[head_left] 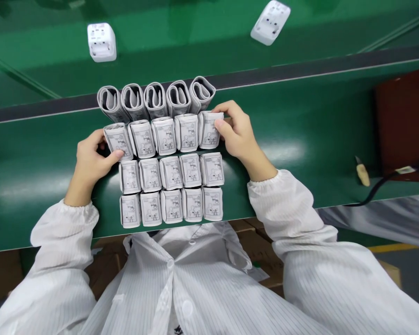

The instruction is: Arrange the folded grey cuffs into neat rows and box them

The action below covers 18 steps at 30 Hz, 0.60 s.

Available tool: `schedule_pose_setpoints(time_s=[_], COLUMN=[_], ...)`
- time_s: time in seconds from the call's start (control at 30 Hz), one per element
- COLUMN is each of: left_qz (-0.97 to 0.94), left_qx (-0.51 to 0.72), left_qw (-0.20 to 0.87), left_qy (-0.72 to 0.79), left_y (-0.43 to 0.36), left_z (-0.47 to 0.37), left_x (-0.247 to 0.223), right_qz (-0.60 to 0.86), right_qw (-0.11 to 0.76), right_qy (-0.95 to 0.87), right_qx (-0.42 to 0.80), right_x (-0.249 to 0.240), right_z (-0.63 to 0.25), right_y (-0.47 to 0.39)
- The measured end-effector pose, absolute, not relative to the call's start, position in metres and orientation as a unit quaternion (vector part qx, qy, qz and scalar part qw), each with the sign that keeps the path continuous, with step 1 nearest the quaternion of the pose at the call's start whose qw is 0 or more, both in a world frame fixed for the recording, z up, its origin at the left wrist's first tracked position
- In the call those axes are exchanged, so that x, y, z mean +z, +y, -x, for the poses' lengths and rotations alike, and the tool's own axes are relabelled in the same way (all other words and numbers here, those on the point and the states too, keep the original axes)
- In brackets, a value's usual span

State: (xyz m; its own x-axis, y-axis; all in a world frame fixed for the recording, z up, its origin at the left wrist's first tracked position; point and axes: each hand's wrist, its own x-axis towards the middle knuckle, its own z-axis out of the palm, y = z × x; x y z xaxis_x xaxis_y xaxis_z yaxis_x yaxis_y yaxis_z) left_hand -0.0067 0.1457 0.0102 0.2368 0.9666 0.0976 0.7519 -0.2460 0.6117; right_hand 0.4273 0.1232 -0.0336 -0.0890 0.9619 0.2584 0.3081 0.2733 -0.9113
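Note:
Several rows of rolled grey-white fabric cuffs, printed with line drawings that look like blood pressure cuff diagrams, stand on the green bench. My left hand grips the leftmost cuff of the second row from the back, thumb on its printed front. At the other end of that row, my right hand holds the rightmost cuff, its thumb on the front and fingers behind. The cuffs between them sit side by side. Behind, the back row shows its coiled ends; two nearer rows lie flat with drawings facing up.
Beyond a dark strip, two white devices with sockets or slots, a left one and a right one, lie on a green surface. To the right are a small wooden-handled tool, a black cable and a brown-red box.

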Motion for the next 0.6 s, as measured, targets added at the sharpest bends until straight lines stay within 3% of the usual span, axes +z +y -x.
schedule_pose_setpoints(time_s=[0.6], left_qz=[-0.76], left_qx=[0.246], left_qw=[0.228], left_qy=[0.557], left_y=[0.1473], left_z=[0.0039], left_x=[0.0104], right_qz=[0.501], right_qw=[0.456], right_qy=[-0.638], right_qx=[0.367], right_x=[-0.024], right_z=[-0.4228], right_y=[0.1244])
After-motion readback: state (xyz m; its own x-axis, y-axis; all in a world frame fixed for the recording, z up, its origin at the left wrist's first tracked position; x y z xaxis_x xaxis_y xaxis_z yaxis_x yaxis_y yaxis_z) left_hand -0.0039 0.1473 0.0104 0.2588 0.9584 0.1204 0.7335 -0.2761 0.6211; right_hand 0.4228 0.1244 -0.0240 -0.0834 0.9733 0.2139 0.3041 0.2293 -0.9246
